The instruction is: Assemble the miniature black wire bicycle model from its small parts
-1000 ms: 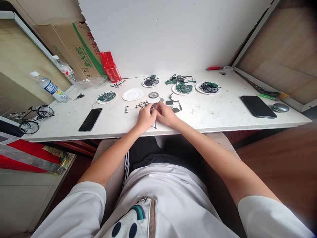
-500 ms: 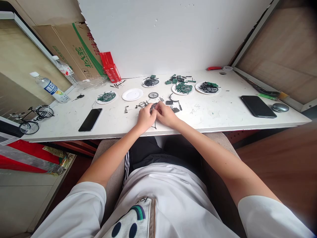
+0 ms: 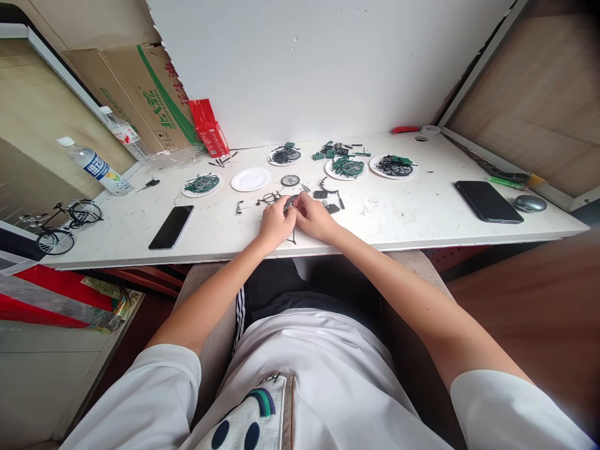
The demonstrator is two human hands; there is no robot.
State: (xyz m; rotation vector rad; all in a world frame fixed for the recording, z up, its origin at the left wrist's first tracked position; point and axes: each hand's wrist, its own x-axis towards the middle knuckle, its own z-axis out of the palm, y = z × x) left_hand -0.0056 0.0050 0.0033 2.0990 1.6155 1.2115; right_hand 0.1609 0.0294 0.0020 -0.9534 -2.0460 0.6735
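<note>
My left hand (image 3: pixel 275 223) and my right hand (image 3: pixel 315 217) meet at the front middle of the white table (image 3: pixel 412 215). Both are closed in a pinch on a small dark model wheel (image 3: pixel 289 202) held between the fingertips, mostly hidden by my fingers. A thin black rod (image 3: pixel 294 237) pokes out below my left hand. Just beyond lie a loose spoked wheel (image 3: pixel 290 180), a small black frame part (image 3: pixel 268 199) and several tiny dark pieces.
Paper plates hold green and black model parts (image 3: pixel 347 167), (image 3: pixel 394 165), (image 3: pixel 201 183), (image 3: pixel 285 154); one plate (image 3: pixel 250 179) is bare. A phone (image 3: pixel 171 226) lies left, another phone (image 3: pixel 488 201) and a mouse (image 3: pixel 530 203) right. A finished model bicycle (image 3: pixel 60 225), water bottles and a cardboard box stand far left.
</note>
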